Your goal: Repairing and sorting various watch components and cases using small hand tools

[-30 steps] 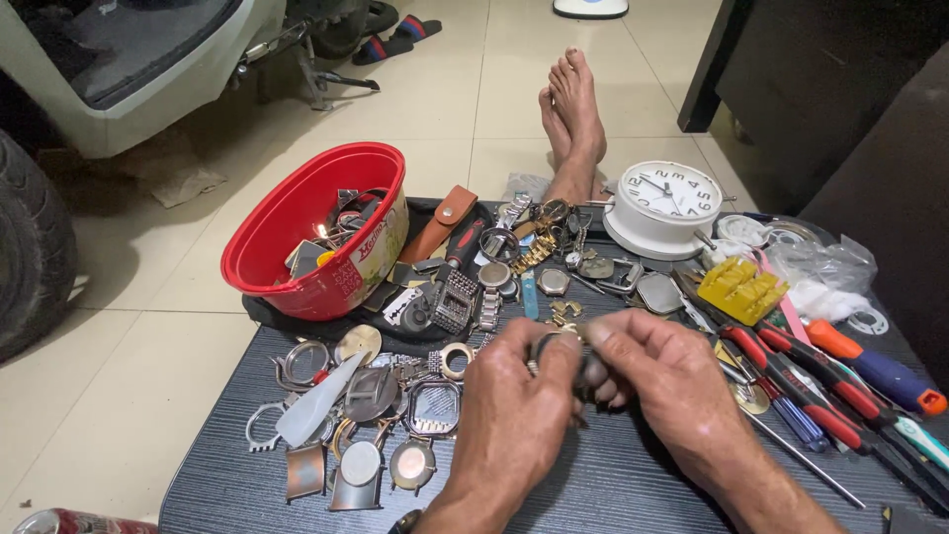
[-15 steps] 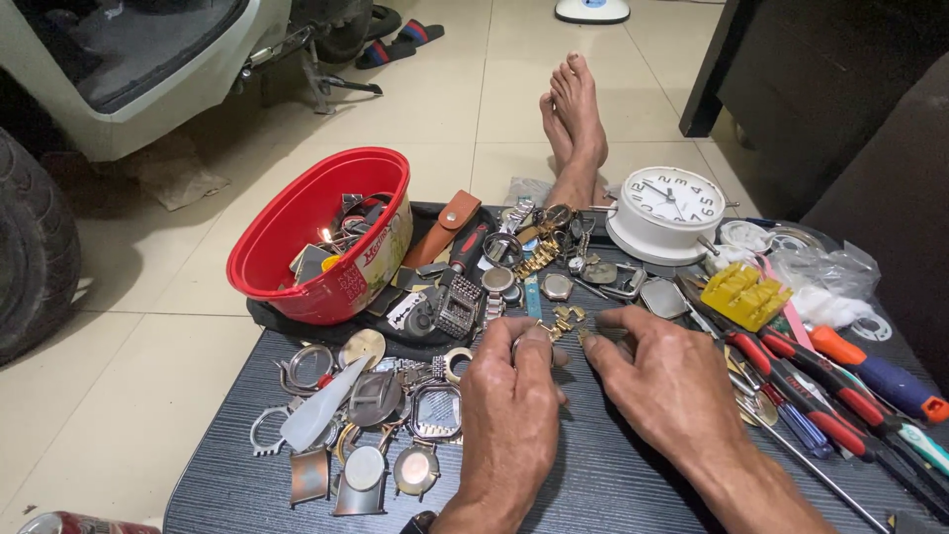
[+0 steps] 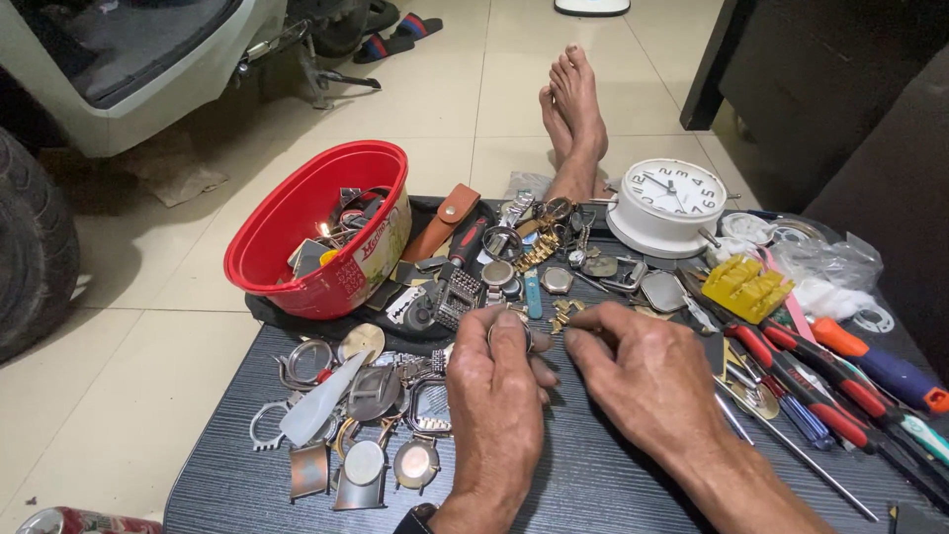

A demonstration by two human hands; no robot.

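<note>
1. A small round metal watch part (image 3: 507, 331) sits pinched at the fingertips of the left hand (image 3: 497, 396), just above the dark wood-grain table (image 3: 593, 485); what kind of part it is cannot be told, since the fingers cover most of it.
2. The left hand lies palm down, knuckles up, its fingers curled narrow around that part, with a dark strap at the wrist near the bottom edge.
3. The right hand (image 3: 647, 381) lies beside it, also palm down, its thumb and forefinger drawn together and meeting the left fingertips at the part; whether it grips anything of its own is hidden.
4. Left of the hands lies a scatter of watch cases and bezels (image 3: 366, 435), with a pale plastic blade (image 3: 321, 400) across them.
5. Beyond the hands, a black tray (image 3: 297, 321) holds watch bands, cases and small bits, and a red plastic bowl (image 3: 297, 247) of parts stands on its left end.
6. A white round alarm clock (image 3: 674, 203) stands at the far right of the tray.
7. To the right lie red-handled pliers (image 3: 801, 371), an orange-handled screwdriver (image 3: 880, 366), a yellow plastic block (image 3: 746, 287) and a crumpled clear bag (image 3: 830, 262).
8. The table stands on a pale tiled floor (image 3: 129, 396); a pair of bare feet (image 3: 573, 109) rests beyond it, a tyre (image 3: 35, 247) shows at the left edge, and sandals (image 3: 395, 35) lie farther off.
</note>
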